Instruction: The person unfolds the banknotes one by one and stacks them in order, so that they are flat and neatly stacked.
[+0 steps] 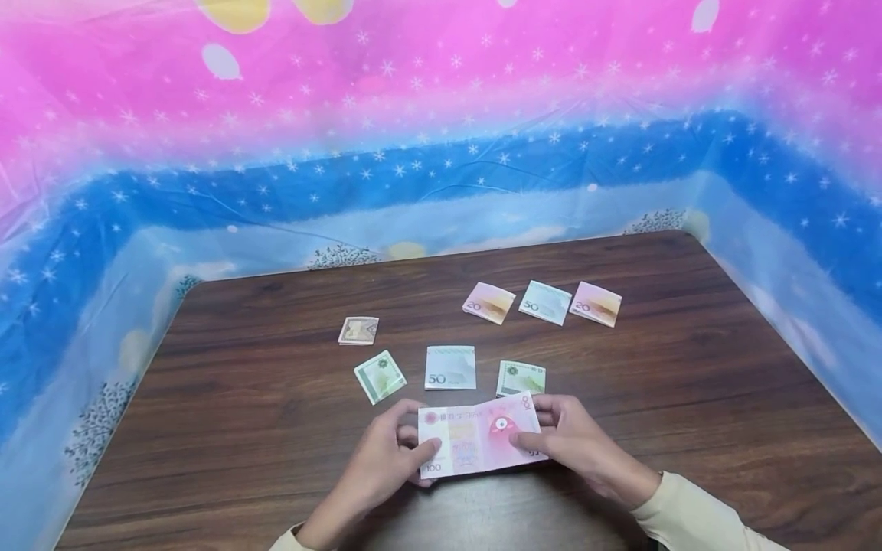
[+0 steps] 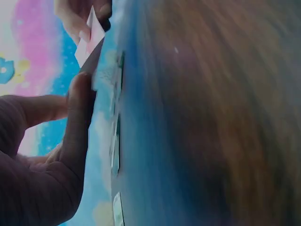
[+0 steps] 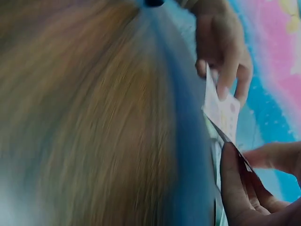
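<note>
Head view: creased pink note (image 1: 475,439) above table (image 1: 262,383).
Left hand (image 1: 386,457) and right hand (image 1: 580,445) pinch its opposite ends.

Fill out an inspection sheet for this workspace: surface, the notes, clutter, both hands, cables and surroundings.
Surface: brown wood-grain table.
Job's things: pink 100 note, creased across its middle, held in both hands; on the table, two notes marked 20, two marked 50, two green notes and one brownish note.
Clutter: nothing seen.
Left hand: grips the pink note's left end, thumb on top.
Right hand: grips its right end, thumb on top.
Cables: nothing seen.
Surroundings: pink and blue sheet with white snowflakes, behind and beside the table.
</note>
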`<control>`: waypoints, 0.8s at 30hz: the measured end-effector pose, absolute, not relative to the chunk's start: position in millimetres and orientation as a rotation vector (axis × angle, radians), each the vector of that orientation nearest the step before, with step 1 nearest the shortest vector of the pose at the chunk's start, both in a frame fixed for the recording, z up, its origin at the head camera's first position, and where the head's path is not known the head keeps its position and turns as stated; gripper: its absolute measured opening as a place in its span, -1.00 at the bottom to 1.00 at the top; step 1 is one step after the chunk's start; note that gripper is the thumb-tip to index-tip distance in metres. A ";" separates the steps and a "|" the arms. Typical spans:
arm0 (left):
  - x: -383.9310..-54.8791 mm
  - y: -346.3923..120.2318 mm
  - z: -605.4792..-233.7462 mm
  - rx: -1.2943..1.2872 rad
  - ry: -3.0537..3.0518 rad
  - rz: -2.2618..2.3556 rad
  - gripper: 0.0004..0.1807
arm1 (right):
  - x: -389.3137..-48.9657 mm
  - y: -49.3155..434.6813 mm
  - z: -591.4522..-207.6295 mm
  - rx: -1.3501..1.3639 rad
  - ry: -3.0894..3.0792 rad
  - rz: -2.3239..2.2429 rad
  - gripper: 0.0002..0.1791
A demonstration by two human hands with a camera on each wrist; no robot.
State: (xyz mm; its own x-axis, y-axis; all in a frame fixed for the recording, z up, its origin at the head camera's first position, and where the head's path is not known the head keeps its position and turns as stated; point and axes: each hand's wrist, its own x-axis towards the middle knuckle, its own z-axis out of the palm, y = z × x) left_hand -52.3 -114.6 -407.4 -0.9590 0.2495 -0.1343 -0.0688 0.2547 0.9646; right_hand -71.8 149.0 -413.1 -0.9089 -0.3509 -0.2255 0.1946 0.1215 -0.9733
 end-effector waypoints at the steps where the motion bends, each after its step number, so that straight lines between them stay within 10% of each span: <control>1: -52.5 -115.3 -408.5 0.205 2.321 1.694 -0.57 | -73.1 149.6 -414.7 -0.183 2.054 -1.803 -0.58; 6: -54.0 -117.4 -410.3 0.365 2.600 1.310 -0.54 | -77.3 150.7 -420.2 -0.383 2.411 -1.502 -0.71; 24: -57.8 -111.0 -404.8 0.442 3.075 0.702 -0.56 | -77.0 150.9 -419.8 -0.498 2.940 -0.841 -0.23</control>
State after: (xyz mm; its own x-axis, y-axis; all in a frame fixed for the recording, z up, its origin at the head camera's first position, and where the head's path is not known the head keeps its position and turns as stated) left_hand -57.8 -111.0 -404.8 -0.9606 0.2581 0.1029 0.2772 0.8644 0.4195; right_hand -77.0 150.9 -419.8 -0.9474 -0.3166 0.0465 -0.2933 0.8010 -0.5219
